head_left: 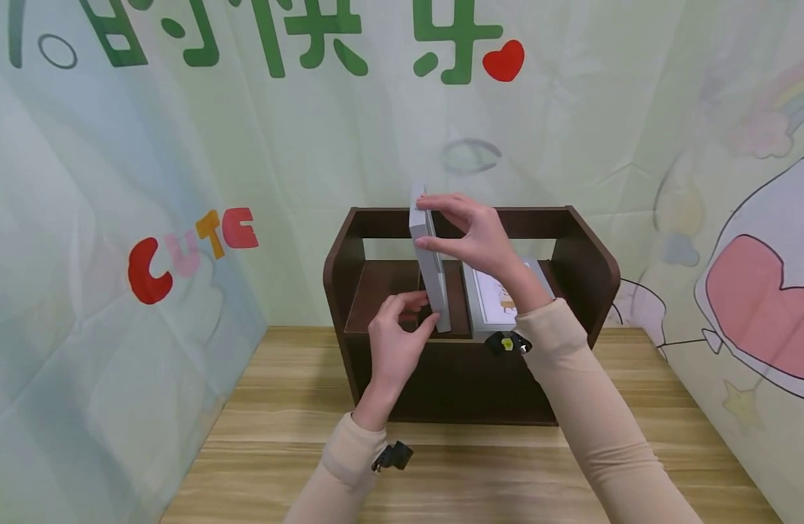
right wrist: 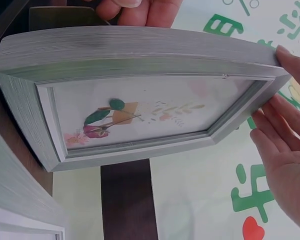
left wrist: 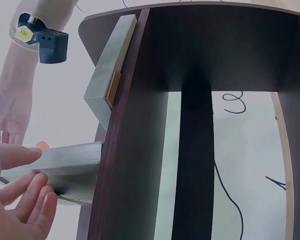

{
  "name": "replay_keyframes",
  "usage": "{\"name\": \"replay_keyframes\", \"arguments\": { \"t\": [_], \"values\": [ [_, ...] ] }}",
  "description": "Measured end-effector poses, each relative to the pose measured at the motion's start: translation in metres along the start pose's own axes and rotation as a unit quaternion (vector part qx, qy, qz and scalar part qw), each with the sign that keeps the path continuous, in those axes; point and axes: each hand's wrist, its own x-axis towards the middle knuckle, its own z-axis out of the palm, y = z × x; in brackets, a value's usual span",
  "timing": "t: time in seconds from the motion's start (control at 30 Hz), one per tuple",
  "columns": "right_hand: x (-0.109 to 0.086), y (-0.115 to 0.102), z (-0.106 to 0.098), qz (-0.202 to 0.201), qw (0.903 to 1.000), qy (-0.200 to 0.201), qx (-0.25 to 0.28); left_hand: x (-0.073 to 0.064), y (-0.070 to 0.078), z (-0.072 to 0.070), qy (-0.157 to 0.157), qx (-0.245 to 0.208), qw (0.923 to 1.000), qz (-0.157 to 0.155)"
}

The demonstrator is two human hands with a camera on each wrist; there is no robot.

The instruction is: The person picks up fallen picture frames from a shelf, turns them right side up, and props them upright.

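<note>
A grey picture frame (head_left: 433, 273) stands upright and edge-on over the dark brown wooden rack (head_left: 474, 386). My right hand (head_left: 476, 236) pinches its upper end between thumb and fingers. Lower down, my left hand (head_left: 399, 338) pinches the near bottom edge, close above the rack's top board. The right wrist view shows the face of the picture frame (right wrist: 140, 112), with a pressed rose and green leaves behind the pane. To its right in the rack lies a second grey picture frame (head_left: 474, 291), leaning back and partly covered by my right forearm.
The rack has tall side panels (head_left: 601, 273) and a back rail (head_left: 526, 222). It stands on a wood-grain table (head_left: 277, 422) close to a printed cloth backdrop (head_left: 297, 145). Below the top board, the left wrist view shows an open space with a dark crossbar (left wrist: 195, 165).
</note>
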Motion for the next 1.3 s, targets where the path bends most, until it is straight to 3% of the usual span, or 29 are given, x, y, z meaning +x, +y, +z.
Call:
{"name": "replay_keyframes", "arguments": {
  "t": [0.33, 0.47, 0.63, 0.9, 1.3],
  "values": [
    [0.002, 0.002, -0.001, 0.005, 0.9999, -0.015, 0.007, 0.001, -0.001, -0.002, -0.012, 0.001, 0.9999, 0.0],
    [0.002, 0.002, -0.001, 0.006, 0.9998, -0.016, 0.006, 0.002, -0.003, -0.005, -0.002, 0.01, 0.9999, -0.001],
    [0.001, 0.003, -0.001, 0.015, 0.9997, -0.015, 0.012, 0.007, -0.008, -0.01, 0.013, 0.031, 0.9992, -0.021],
    [0.001, 0.005, 0.001, 0.015, 0.9994, -0.012, 0.028, 0.011, -0.015, -0.01, -0.016, 0.055, 0.9968, -0.055],
    [0.001, 0.004, 0.003, 0.008, 0.9996, -0.011, 0.025, 0.012, -0.016, -0.006, -0.011, 0.032, 0.9973, -0.066]
  ]
}}
